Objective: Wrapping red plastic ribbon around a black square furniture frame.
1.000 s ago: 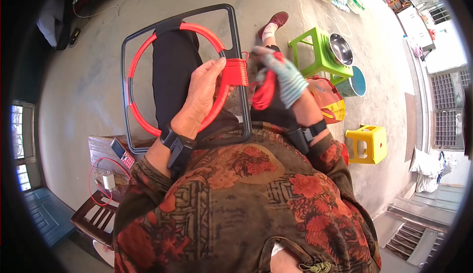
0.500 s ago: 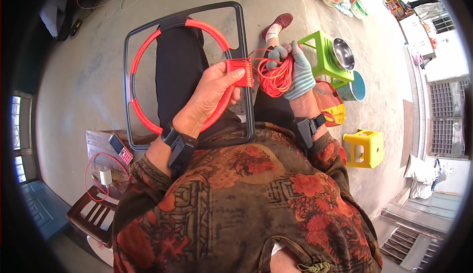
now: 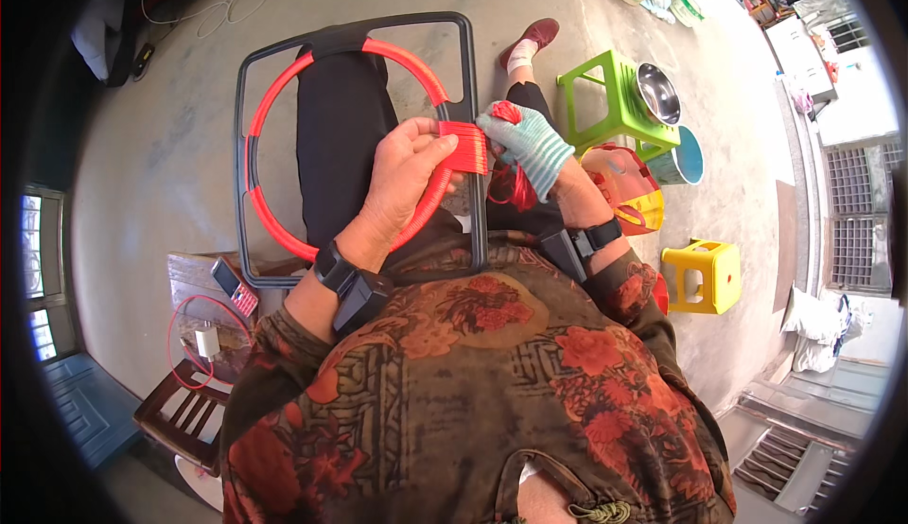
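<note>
Across my lap lies a black rectangular frame (image 3: 407, 20) with a ring inside it, wound in red cord (image 3: 407, 61) with black gaps between. At the frame's right side, a wide band of red cord wraps (image 3: 465, 149) joins ring and side bar. My bare left hand (image 3: 405, 166) is closed on this band, thumb on top. Just right of the band, my right hand (image 3: 534, 146), in a striped glove, is closed round a loose bundle of red cord (image 3: 513, 190). Part of the bundle hangs below that hand, and its fingers hide the rest.
On the right stand a green stool (image 3: 605, 108) with a metal bowl (image 3: 657, 94), a blue bucket (image 3: 683, 157), a red and yellow bag (image 3: 638, 198) and a yellow stool (image 3: 714, 276). At lower left, a keypad phone (image 3: 235, 288) and white charger (image 3: 207, 341) rest on a wooden surface.
My right hand has turned over and moved left and slightly down, close to the band. The cord bundle, spread in loops before, now hangs mostly behind the hand. My left hand keeps its grip.
</note>
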`<state>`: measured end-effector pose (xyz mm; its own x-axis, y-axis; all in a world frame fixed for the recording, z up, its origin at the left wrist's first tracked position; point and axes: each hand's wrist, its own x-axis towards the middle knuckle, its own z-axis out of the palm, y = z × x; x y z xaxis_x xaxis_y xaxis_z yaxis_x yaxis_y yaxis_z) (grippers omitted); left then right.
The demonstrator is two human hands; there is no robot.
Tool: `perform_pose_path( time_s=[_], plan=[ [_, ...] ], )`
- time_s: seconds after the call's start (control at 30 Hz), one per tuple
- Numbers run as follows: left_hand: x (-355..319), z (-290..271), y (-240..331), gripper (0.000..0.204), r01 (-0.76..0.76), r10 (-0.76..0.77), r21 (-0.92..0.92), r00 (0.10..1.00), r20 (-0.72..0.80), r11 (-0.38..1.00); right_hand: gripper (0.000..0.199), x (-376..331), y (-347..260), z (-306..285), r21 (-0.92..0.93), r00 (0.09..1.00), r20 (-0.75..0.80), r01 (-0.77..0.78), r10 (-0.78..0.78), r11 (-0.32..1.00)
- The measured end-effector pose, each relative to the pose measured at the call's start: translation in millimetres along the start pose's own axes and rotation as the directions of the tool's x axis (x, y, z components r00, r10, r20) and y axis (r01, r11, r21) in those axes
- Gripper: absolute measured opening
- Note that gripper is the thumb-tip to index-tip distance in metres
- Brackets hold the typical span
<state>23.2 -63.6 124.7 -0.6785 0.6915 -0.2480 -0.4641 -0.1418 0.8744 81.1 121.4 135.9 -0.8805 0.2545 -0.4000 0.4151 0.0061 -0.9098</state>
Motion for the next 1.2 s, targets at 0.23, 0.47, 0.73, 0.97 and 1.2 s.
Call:
perform_pose_path(
  time_s=[0.23,0.47,0.73,0.97,1.2],
  plan=[
    [-2,-2,-5,0.019,-0.228,0.239,0.101,0.964,-0.114,0.968,0.024,-12,-5,3,0.01,0.999,0.009,-0.037,0.037,0.999],
    [2,-3,-5,0.019,-0.292,0.312,0.181,0.945,-0.098,0.939,0.024,-10,0,3,0.044,1.0,0.022,-0.022,0.021,0.999],
    [11,-9,-2,0.015,-0.337,0.348,0.305,0.937,0.022,0.891,0.024,-14,-6,8,0.024,0.999,0.005,-0.05,0.05,0.998],
    [8,-11,-2,0.007,-0.289,0.301,0.355,0.953,0.02,0.889,0.023,-17,-4,9,0.027,0.999,-0.003,-0.047,0.048,0.999],
    [13,-9,-12,0.019,-0.048,0.045,-0.084,0.998,-0.042,0.995,0.024,-24,2,9,0.055,0.999,0.01,-0.05,0.05,0.997]
  ],
)
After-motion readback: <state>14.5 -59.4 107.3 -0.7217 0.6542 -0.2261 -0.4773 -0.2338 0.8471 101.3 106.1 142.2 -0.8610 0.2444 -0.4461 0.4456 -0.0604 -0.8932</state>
